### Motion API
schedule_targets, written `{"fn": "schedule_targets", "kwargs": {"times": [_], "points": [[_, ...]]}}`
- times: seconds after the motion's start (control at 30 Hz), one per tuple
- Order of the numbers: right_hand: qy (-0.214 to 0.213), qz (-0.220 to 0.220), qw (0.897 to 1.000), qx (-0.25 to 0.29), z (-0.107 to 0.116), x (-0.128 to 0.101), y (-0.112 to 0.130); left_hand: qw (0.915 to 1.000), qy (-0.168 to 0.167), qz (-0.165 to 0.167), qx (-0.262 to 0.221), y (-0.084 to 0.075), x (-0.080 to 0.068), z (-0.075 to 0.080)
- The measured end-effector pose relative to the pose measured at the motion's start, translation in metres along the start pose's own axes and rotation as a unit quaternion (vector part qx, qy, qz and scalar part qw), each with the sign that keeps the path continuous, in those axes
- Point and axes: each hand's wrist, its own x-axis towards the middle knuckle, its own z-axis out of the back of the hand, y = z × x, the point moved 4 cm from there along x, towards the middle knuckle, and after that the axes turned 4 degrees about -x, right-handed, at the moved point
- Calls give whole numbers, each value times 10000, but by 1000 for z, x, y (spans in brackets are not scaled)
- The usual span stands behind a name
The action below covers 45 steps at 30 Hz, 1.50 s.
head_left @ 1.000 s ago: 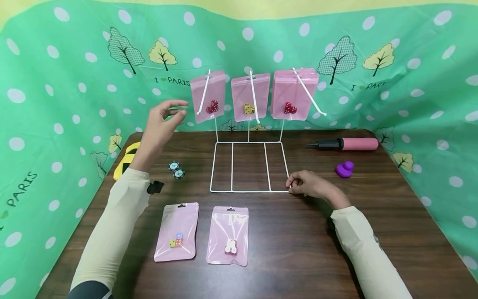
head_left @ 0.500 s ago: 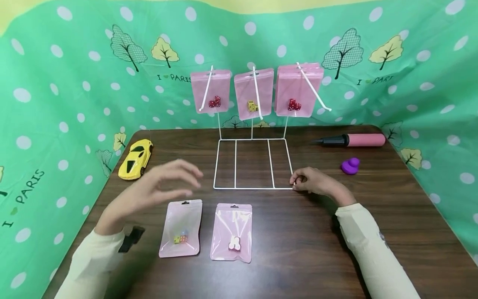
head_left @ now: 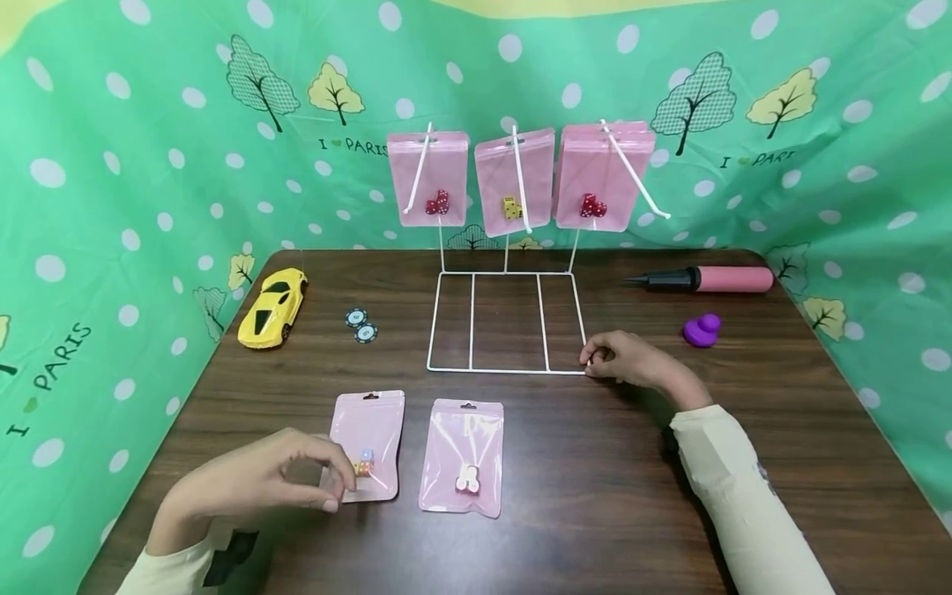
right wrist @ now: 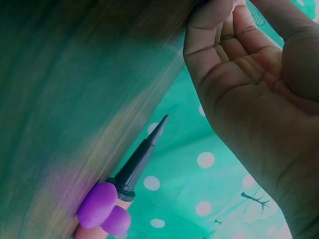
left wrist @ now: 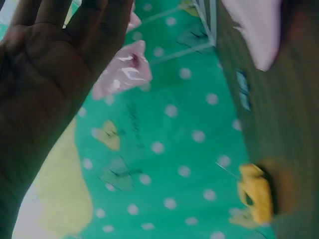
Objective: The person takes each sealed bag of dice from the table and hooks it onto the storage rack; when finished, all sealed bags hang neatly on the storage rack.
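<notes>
I see my left hand (head_left: 256,483) low over the counter (head_left: 595,496), just in front of the wire rack (head_left: 506,322), with its fingers (head_left: 327,467) loosely curled and touching the near left corner of a pink pouch (head_left: 368,442) that lies flat; I cannot tell whether they pinch the edge or only rest on it. That pouch holds a few small dice in mixed colours. Just to its right, also in front of the rack, lies a second pink pouch (head_left: 463,454) with pale dice inside, untouched. My right hand (head_left: 632,364) sits at the rack's near right corner, fingers curled around the thin white wire of the base. On the rack's upright hooks hang three more pink pouches (head_left: 513,178), the left and right ones with red dice, the middle one with yellow. Left of the rack lie two small round chips (head_left: 360,325), and further left a yellow toy car (head_left: 273,307). Right of the rack a purple duck (head_left: 702,330) sits near the right hand, with a pink pump (head_left: 706,279) behind it. A green dotted cloth (head_left: 149,165) with trees printed on it surrounds the counter behind the rack.
</notes>
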Motion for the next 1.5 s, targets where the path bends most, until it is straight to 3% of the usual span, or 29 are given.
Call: {"fn": "schedule_targets", "kwargs": {"times": [0.1, 0.17, 0.27, 0.33, 0.37, 0.43, 0.53, 0.77, 0.9, 1.03, 1.17, 1.27, 1.4, 1.5], "points": [[-17, 52, 10000, -13, 1, 0, 0, 9953, -626, 727, -112, 15, -11, -1], [-25, 91, 10000, -16, 2, 0, 0, 9807, -1316, 1447, 26, 26, -15, -1], [-33, 100, 9999, -31, 2, 0, 0, 9367, -2285, 2597, 544, 39, -20, -1], [-32, 90, 9999, -35, 1, -1, 0, 9066, -2652, 3150, 925, 45, -19, -3], [-32, 90, 10000, -30, 1, -1, 0, 8961, -2740, 3296, 1150, 47, -17, -5], [-36, 93, 9999, -8, 1, -1, 0, 8834, -2832, 3434, 1465, 50, -14, -8], [-42, 110, 9999, 37, 0, -1, 1, 8743, -2886, 3508, 1711, 52, -9, -14], [-56, 88, 9999, -16, -1, -1, 2, 8649, -2885, 3661, 1861, 53, 5, -23], [-58, 71, 9999, -45, -1, -1, 2, 8611, -3019, 3517, 2090, 71, 6, -24], [-70, 39, 9999, -70, 0, -1, 2, 8679, -3115, 3072, 2352, 100, 2, -26], [-70, 43, 9999, -58, -1, -1, 1, 8860, -2998, 2728, 2252, 113, -1, -22], [-51, 70, 10000, -24, -1, -1, 1, 9002, -2853, 2686, 1898, 106, -2, -15], [-54, 67, 10000, -9, -1, -1, 0, 9076, -2799, 2766, 1461, 83, -2, -2], [-70, 30, 10000, -17, -1, -1, 0, 9079, -2845, 2836, 1195, 69, -3, 4]]}}
